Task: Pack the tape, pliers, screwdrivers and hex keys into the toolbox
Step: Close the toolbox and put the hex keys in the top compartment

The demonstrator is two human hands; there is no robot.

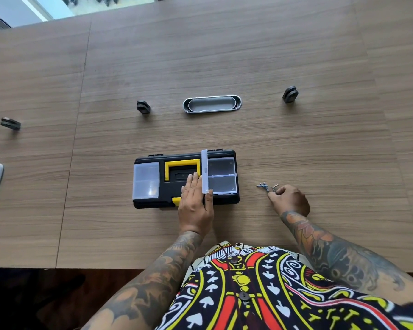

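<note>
Hex keys right of centre, near toolbox, pinched in right hand: light, stiff, slippery steel, likely best bunched by shanks. Left hand, fingers flat, props clear compartment lid upright.

Left hand props toolbox lid; right hand pinches hex keys.

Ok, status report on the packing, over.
Left hand flat on toolbox, propping clear lid upright. Right hand grips hex keys on table. Compartment open, path clear.
</note>
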